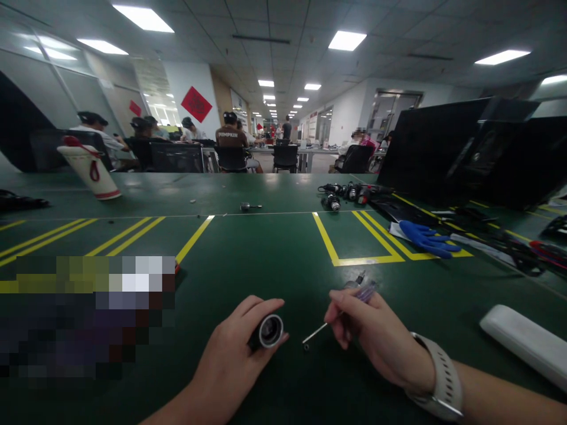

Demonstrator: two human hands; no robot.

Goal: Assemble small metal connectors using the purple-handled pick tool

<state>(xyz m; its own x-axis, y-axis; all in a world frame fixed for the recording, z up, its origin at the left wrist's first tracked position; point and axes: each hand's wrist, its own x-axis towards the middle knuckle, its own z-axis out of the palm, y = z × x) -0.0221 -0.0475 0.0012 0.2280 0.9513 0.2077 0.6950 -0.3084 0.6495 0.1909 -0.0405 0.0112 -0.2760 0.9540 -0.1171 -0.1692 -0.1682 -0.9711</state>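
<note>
My left hand point(233, 348) is closed around a short black cylinder point(271, 331), whose round open end with a silvery rim faces me. In my right hand point(376, 327) is a screwdriver point(315, 333) with a clear purplish handle, its thin metal shaft slanting down to the left. The shaft's tip is close to a small dark ring-like piece point(306, 348) on the green tabletop point(283, 271); whether they touch I cannot tell. Just beyond my right fingers lies a small metal part point(354, 283), partly hidden.
A motor-like part with a shaft point(250, 206) lies farther back. Dark metal parts point(349, 192), a blue glove point(427, 237) and cables point(509, 248) are on the right, with a white case point(522, 339) nearer. A cup point(91, 171) stands left; people sit beyond.
</note>
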